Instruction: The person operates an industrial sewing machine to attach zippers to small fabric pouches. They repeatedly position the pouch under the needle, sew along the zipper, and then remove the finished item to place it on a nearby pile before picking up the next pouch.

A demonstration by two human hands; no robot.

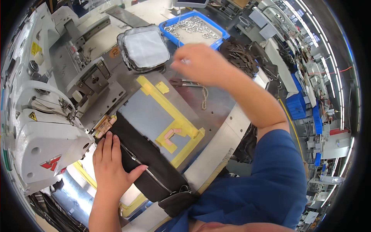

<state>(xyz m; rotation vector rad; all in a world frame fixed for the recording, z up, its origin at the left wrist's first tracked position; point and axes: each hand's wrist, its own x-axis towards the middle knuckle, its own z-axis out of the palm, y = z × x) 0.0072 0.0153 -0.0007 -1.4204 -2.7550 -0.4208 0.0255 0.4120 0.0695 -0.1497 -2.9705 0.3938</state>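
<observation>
My left hand (110, 166) lies flat on a long black fabric piece (148, 170), its fingers spread near the head of a white sewing machine (58, 143). A metal zipper (152, 177) runs along the fabric beside my thumb, with its silvery slider partway along. The fabric's near end folds over the table edge against me. My right hand (201, 63) is raised over the table, slightly blurred, with the fingers curled closed. A small pale glint shows at the fingers, too small to name. Below that hand lie small snips (187, 83) with a looped cord.
A blue tray (222, 33) of silvery metal rings stands at the back, left of a heap of dark brown pieces (239, 54). Stacked light-grey rounded panels (145, 46) lie beside the machine. Yellow tape strips (166, 106) frame a grey plate on the table.
</observation>
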